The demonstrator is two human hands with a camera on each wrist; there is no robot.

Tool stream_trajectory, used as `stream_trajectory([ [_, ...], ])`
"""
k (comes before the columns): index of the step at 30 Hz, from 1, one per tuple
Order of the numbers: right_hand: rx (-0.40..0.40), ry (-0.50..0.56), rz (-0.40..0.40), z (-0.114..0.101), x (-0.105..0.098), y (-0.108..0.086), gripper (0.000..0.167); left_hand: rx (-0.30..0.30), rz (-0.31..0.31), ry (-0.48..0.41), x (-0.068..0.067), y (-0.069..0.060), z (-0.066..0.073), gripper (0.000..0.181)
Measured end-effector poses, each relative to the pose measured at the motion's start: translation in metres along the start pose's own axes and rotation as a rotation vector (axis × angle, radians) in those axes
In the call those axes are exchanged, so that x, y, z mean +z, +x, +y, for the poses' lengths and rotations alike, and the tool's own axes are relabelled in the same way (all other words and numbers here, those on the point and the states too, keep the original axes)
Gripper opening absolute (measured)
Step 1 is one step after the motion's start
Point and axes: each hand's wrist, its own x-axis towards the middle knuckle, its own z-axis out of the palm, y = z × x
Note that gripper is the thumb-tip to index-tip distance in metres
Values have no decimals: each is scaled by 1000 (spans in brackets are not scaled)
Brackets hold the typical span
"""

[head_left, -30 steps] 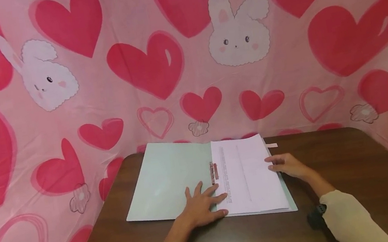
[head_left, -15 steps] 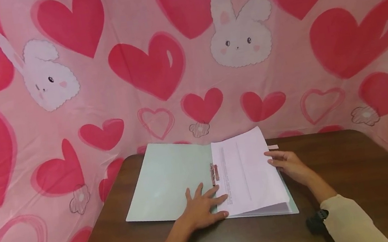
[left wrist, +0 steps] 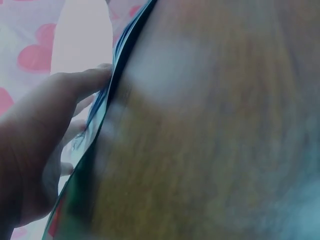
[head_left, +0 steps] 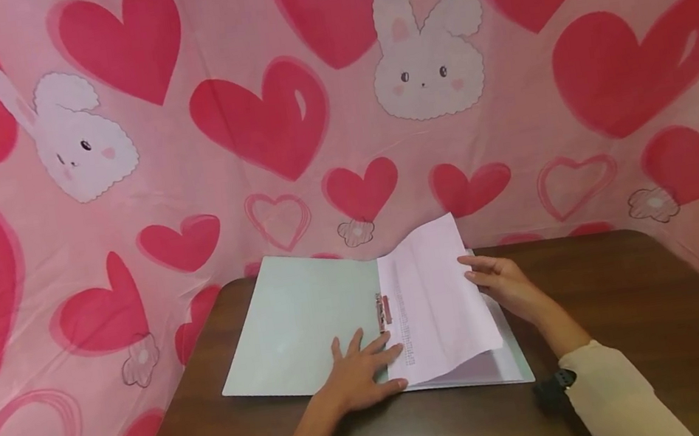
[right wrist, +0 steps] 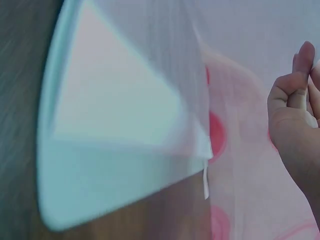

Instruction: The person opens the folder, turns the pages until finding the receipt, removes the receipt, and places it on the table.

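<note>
While left hand lies spread on folder, right hand pinches the page, now higher, so partly turned

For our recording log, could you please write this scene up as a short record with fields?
left hand: fingers spread across the folder and the left edge of the top sheet
right hand: holding the top sheet's right edge
folder: pale green, lying open on the brown table
top sheet: right side raised, more paper below
fastener: at the folder's fold
backdrop: pink, with hearts and rabbits
</note>
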Motion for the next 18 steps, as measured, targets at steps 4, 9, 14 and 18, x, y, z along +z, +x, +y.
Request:
stream_trajectory([
  [4, -41, 51, -11, -11, 8, 8, 45, 1, 11, -3, -4, 2, 2, 65],
  [9, -80, 95, -41, -22, 19, 16, 46, -19, 20, 2, -7, 4, 5, 64],
  [14, -96, 130, -64, -26, 27, 19, 48, -36, 27, -5, -10, 5, 8, 63],
  [18, -96, 115, -64, -29, 35, 22, 51, -30, 74, -32, -17, 11, 10, 55],
])
